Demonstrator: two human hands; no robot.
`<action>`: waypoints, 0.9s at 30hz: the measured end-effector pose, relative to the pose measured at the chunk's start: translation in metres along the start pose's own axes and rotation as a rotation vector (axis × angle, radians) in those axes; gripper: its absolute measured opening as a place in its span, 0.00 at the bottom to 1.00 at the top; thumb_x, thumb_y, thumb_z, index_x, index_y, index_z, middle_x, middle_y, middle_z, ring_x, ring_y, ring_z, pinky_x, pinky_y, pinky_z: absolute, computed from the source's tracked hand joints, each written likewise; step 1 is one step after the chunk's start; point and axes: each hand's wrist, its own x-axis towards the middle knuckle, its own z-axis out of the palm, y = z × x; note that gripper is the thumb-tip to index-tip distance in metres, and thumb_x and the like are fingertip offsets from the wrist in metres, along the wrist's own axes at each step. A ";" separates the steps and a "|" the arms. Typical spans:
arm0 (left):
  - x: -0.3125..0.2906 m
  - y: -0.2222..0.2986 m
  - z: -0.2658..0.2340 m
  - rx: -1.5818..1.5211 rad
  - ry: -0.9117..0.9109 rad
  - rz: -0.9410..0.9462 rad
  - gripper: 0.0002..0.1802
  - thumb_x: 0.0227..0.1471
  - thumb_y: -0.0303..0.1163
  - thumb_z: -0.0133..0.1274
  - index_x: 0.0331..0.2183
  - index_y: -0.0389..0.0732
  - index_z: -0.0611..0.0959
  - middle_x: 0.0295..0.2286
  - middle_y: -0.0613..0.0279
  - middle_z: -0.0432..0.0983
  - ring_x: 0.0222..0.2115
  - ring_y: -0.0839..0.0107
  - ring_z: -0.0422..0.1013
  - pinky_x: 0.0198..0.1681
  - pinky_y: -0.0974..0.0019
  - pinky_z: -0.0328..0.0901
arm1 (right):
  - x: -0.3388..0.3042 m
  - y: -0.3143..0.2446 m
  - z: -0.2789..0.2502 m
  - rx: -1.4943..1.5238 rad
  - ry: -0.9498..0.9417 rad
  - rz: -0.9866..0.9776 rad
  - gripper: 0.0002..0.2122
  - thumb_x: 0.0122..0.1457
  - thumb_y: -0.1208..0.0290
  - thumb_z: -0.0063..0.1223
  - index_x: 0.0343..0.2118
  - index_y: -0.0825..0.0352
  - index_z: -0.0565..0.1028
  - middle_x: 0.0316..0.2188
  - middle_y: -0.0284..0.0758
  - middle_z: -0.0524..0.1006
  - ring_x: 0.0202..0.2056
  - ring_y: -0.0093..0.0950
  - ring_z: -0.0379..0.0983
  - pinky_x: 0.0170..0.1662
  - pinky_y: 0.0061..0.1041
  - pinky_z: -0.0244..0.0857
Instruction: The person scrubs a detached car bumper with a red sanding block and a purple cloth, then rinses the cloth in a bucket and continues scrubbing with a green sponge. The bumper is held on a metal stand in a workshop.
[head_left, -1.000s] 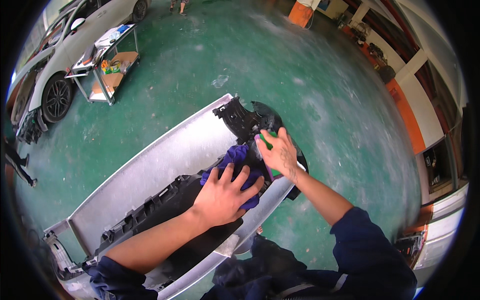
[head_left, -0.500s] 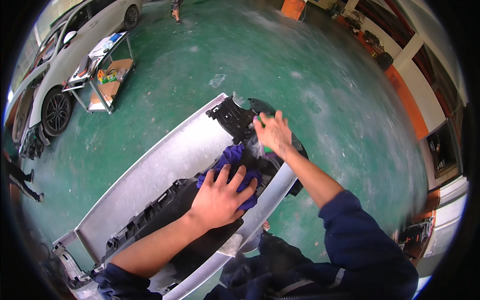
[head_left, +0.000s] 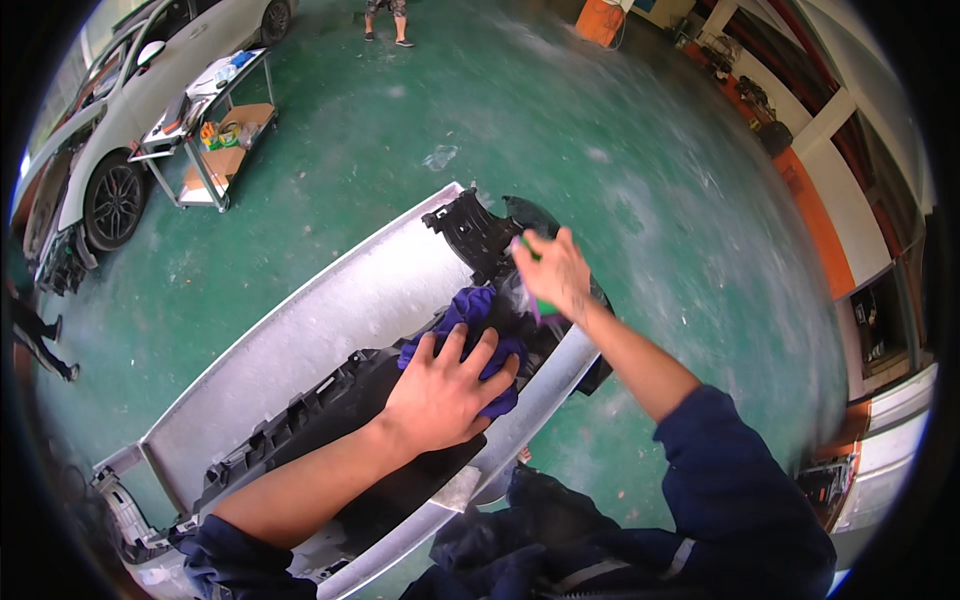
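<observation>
Below me lies a long car bumper [head_left: 330, 280], silver-grey with black plastic sections, running from the lower left to the upper middle. My left hand [head_left: 440, 395] rests on it with fingers spread over a bunched purple cloth [head_left: 470, 312], pressing it down against the black part. Toward the far end, my right hand [head_left: 560, 270] is closed around a green-and-purple pad [head_left: 546, 308], held over the bumper's right end. The hand covers much of the pad, so its exact shape is hidden. Next to the pad is a black bracket [head_left: 470, 235] at the bumper's tip.
A light block-like piece [head_left: 458, 490] sits at the bumper's near edge, close to my body. At the far left, a trolley [head_left: 225, 160] with tools and boxes stands beside a silver car [head_left: 130, 120]. A person's legs [head_left: 387, 20] show at the back on the green floor [head_left: 400, 130].
My right hand has shifted slightly right and down with the pad, showing more of its purple edge. My left hand keeps its place on the cloth. The person at the back has moved rightward.
</observation>
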 end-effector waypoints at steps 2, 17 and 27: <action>0.006 0.006 0.000 -0.004 0.009 0.030 0.50 0.46 0.50 0.75 0.68 0.58 0.74 0.66 0.49 0.66 0.63 0.40 0.68 0.59 0.36 0.71 | 0.044 0.012 0.003 -0.052 -0.003 0.121 0.26 0.70 0.40 0.52 0.62 0.48 0.83 0.52 0.48 0.77 0.56 0.54 0.78 0.60 0.49 0.75; -0.006 -0.004 -0.001 -0.002 -0.015 0.005 0.45 0.51 0.52 0.71 0.67 0.53 0.76 0.66 0.45 0.68 0.62 0.37 0.70 0.57 0.37 0.70 | -0.029 -0.015 0.012 0.048 0.059 -0.230 0.22 0.69 0.44 0.56 0.58 0.48 0.86 0.49 0.49 0.76 0.52 0.52 0.77 0.55 0.51 0.74; -0.009 -0.004 0.009 0.005 0.037 -0.009 0.47 0.46 0.53 0.74 0.66 0.58 0.77 0.64 0.49 0.68 0.60 0.41 0.70 0.55 0.39 0.72 | -0.038 0.007 0.011 0.057 0.033 -0.218 0.23 0.67 0.45 0.61 0.59 0.50 0.86 0.43 0.48 0.75 0.48 0.53 0.78 0.51 0.49 0.76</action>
